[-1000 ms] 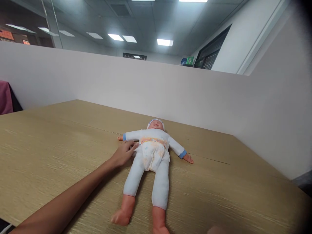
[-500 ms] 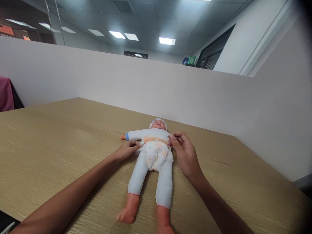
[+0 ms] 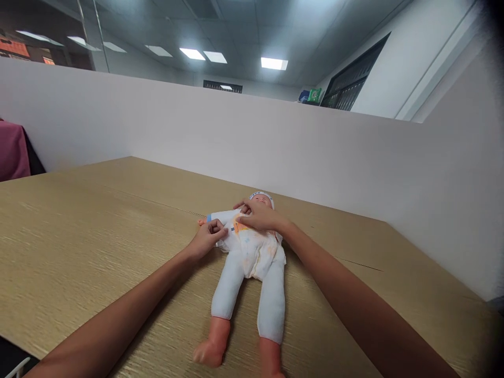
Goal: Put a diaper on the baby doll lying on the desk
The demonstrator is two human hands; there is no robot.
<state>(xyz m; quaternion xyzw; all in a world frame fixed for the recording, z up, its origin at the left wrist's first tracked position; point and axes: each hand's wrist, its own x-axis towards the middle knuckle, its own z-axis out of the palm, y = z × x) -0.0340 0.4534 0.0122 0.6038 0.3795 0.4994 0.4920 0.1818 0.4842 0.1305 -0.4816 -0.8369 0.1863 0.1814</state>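
Note:
A baby doll (image 3: 252, 273) in a white suit and cap lies on its back on the wooden table (image 3: 79, 247), feet toward me. It wears a printed diaper (image 3: 255, 252). My left hand (image 3: 207, 239) pinches the diaper's side tab at the doll's hip, fingers closed on it. My right hand (image 3: 258, 216) lies across the doll's belly, fingers flat on the diaper's waistband, and covers most of the chest. The doll's arm on the right is hidden behind my forearm.
A white partition wall (image 3: 197, 136) runs along the table's far and right sides. Something pink (image 3: 13, 157) stands beyond the table's left end. The table's front edge is close to the doll's feet.
My right hand came in from the lower right, reached the doll's right hip, then moved across onto its belly. My left hand closed on the diaper's side.

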